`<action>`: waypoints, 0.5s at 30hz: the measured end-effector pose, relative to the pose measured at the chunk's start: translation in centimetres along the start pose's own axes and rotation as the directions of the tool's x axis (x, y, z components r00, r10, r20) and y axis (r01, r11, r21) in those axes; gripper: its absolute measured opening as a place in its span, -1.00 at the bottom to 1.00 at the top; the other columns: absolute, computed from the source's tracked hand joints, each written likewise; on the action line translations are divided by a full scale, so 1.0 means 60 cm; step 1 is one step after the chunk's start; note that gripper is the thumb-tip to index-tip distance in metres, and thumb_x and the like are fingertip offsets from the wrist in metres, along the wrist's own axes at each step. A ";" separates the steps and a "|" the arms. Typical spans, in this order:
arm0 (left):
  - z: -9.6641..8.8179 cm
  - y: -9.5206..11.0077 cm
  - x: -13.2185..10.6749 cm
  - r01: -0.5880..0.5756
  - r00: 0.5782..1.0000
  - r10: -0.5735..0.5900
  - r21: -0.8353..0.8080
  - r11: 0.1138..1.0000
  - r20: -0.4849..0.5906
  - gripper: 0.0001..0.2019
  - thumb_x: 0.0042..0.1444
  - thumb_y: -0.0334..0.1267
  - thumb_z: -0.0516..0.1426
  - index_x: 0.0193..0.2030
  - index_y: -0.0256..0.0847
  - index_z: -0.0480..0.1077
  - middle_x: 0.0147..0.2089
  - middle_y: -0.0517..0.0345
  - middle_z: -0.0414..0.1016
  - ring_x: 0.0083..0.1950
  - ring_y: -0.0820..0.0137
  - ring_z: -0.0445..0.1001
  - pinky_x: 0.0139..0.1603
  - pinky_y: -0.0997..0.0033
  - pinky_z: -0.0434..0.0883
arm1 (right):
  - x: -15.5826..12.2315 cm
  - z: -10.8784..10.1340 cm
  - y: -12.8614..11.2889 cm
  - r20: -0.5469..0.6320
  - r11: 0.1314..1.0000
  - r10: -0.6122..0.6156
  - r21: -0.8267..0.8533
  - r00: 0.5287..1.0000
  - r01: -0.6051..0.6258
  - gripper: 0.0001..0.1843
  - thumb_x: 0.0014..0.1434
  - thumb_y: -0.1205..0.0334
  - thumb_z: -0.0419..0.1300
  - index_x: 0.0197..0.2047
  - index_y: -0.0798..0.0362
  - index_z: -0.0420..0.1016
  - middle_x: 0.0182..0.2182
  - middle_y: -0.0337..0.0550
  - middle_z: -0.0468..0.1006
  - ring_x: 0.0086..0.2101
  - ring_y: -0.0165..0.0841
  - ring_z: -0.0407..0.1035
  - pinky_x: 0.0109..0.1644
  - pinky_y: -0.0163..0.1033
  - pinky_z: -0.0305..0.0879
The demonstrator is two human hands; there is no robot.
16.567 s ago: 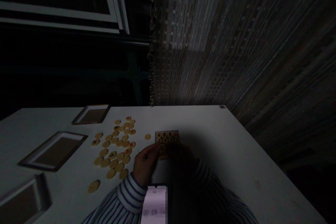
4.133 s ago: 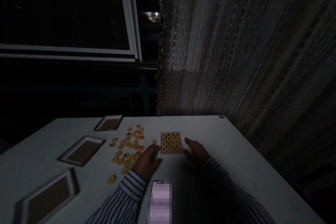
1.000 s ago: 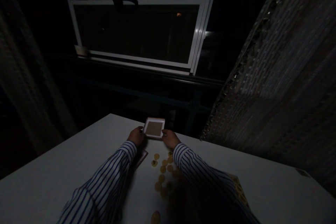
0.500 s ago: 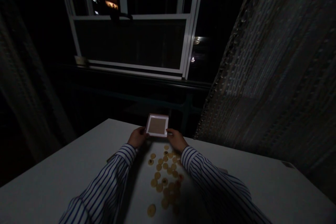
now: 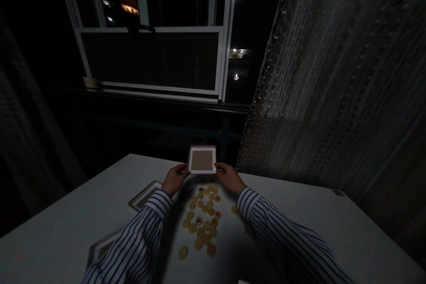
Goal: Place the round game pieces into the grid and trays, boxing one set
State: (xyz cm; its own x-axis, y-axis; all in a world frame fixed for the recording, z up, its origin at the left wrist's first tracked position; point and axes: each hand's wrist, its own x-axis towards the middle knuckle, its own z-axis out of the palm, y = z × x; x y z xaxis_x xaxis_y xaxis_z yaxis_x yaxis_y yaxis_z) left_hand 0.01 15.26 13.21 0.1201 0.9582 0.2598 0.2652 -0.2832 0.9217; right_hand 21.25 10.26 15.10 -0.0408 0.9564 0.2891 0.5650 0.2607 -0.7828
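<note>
Where the table [image 5: 299, 213] ends on the far side, I have a tray [image 5: 202, 160] held up in both hands, its hollow face turned toward me, with a brown floor and pale walls. The left hand [image 5: 174, 179] is grasping it by the near left corner; the right hand [image 5: 229, 178] has hold of the near right corner in much the same way. It looks lifted clear of the tabletop, though I cannot judge how high from this one view.

On the near side of the tray I see a loose spread of discs [image 5: 199, 221], most with a plain face up, a few marked in black or red, many of them touching. One disc lies apart at the near left of the spread, and another sits to the right, just beside the right sleeve [image 5: 282, 230]. Over on the left I have two more trays lying on the table: the far one [image 5: 145, 196] near the left hand, the near one [image 5: 104, 250] partly covered by the left sleeve [image 5: 136, 235]. Past the table I make out a window [image 5: 149, 60], with a curtain [image 5: 309, 75] to the right.
</note>
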 end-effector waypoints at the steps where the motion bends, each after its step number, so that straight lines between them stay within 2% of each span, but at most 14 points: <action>1: 0.004 0.002 -0.004 -0.001 1.000 0.001 -0.009 1.000 0.001 -0.53 -0.16 -0.20 0.14 -0.08 -0.44 0.36 -0.10 -0.14 0.48 -0.08 0.26 0.43 -0.04 0.32 0.33 | -0.006 -0.005 -0.001 -0.009 1.000 0.000 0.005 1.000 0.000 -0.58 0.05 0.41 0.00 0.01 0.20 0.32 -0.16 -0.05 0.50 -0.20 -0.41 0.40 -0.10 -0.33 0.28; 7: 0.026 0.019 -0.029 0.025 0.999 -0.023 -0.065 0.998 0.033 -0.52 -0.15 -0.14 0.13 -0.07 -0.35 0.38 -0.08 -0.10 0.47 -0.07 0.21 0.42 -0.11 0.25 0.35 | -0.035 -0.030 -0.003 -0.039 0.999 0.003 0.042 0.999 -0.002 -0.57 0.05 0.40 0.01 0.02 0.16 0.32 -0.11 -0.06 0.47 -0.15 -0.40 0.37 -0.06 -0.30 0.26; 11: 0.039 0.029 -0.041 0.041 0.999 -0.038 -0.094 0.995 0.034 -0.48 -0.17 -0.14 0.15 -0.04 -0.39 0.36 -0.07 -0.16 0.46 -0.07 0.19 0.42 -0.11 0.22 0.35 | -0.047 -0.041 0.006 -0.060 0.998 -0.018 0.065 0.998 0.022 -0.56 0.03 0.39 0.03 0.03 0.17 0.31 -0.15 -0.03 0.49 -0.19 -0.38 0.39 -0.06 -0.25 0.26; 15: 0.052 0.042 -0.051 0.046 0.999 -0.044 -0.128 0.991 0.023 -0.53 -0.19 -0.16 0.17 -0.10 -0.36 0.40 -0.10 -0.14 0.48 -0.10 0.20 0.43 -0.13 0.21 0.35 | -0.059 -0.049 0.015 -0.080 0.996 -0.018 0.088 0.997 0.025 -0.56 0.03 0.39 0.04 0.02 0.20 0.31 -0.20 -0.01 0.51 -0.25 -0.38 0.40 -0.11 -0.23 0.29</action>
State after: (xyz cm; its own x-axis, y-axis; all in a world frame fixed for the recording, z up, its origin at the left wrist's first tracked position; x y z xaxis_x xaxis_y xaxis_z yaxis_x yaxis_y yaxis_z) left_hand 3.32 11.48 13.81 0.1300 0.9685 0.2126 0.1455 -0.2307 0.9621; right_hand 24.34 6.75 15.03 0.0152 0.9379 0.3467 0.4890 0.2955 -0.8207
